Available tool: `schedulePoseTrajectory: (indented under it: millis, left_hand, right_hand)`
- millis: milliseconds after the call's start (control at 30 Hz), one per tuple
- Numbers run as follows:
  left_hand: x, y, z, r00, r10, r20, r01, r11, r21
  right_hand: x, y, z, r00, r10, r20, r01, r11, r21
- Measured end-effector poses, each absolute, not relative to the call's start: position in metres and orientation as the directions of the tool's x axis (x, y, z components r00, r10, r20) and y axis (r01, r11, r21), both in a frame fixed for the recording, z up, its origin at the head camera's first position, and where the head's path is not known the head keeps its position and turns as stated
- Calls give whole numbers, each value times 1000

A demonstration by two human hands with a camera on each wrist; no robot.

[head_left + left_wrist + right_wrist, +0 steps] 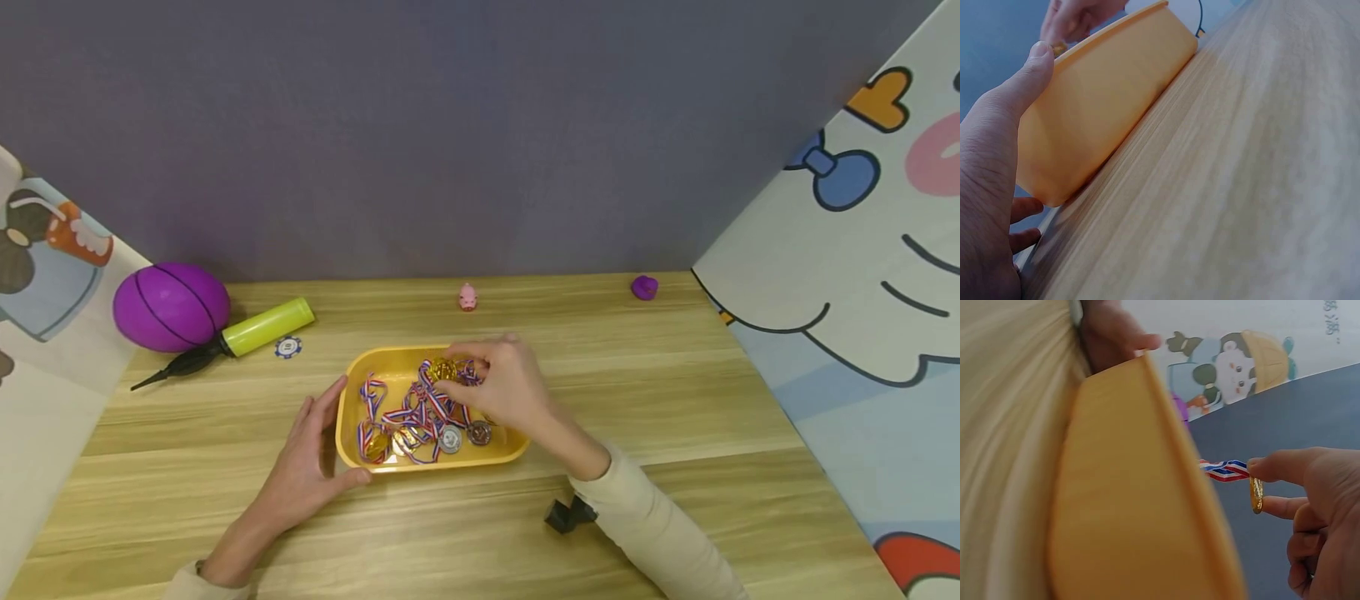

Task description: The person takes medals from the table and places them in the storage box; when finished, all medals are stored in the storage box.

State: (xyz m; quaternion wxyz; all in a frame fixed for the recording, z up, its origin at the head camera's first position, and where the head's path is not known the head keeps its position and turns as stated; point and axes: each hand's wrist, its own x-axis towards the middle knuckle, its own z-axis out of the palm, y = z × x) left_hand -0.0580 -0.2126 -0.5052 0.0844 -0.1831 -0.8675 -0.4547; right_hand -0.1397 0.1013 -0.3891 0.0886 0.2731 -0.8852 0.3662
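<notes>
A yellow plastic tray [390, 364] holds several medals on red, white and blue striped ribbons [397, 417]. My right hand [510, 387] is over its right part, pinching a gold medal [1257, 495] by its edge between thumb and finger. The ribbon of that medal trails down behind the tray's rim in the right wrist view. My left hand [307, 462] rests against the tray's left end, fingers along the side and thumb at the front rim. Silver [450, 439] and bronze-coloured [479, 432] medals lie at the tray's front, with gold medals [377, 446] in the front left corner.
A purple ball [172, 307], a lime-green hand pump [268, 327] and a poker chip [288, 347] lie at the left. Toward the back wall are a pink pig figure [468, 297] and a purple duck [644, 287]. A black object [561, 516] sits beside my right sleeve.
</notes>
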Motion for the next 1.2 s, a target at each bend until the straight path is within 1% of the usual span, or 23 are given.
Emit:
schedulePoseTrajectory:
  millis: [200,433,633,767,867,1033,1200]
  left_hand:
    - [-57,-213,-504,-920,240,310,391,519,760]
    - [-57,-213,-505,-923,237,304,385,521,762]
    - [-57,-213,-505,-924,235,303,383,525,760]
    - [-57,-213,-504,-923,235,304,384,529,757]
    - [-57,-212,-503,-923,235,304,384,528,757]
    - [-57,-212,-503,-923,235,304,384,526,759]
    - [-56,-212,-503,-923,236,303,384,526,759]
  right_hand:
    - [-140,103,-406,-816,-488,312,-576,627,-525]
    - [-142,103,-418,-812,-529,247,-580,681,-446]
    - [-144,103,-425,-780,-587,216,-621,691,-370]
    - [-143,103,-427,-792,-587,168,-605,720,-340]
    - [-141,103,-428,-796,-584,159,-600,730,-327]
    - [-137,104,-427,-794,-581,182,-605,724,-331]
    - [-132,110,-425,-783,-573,240,-620,694,-367]
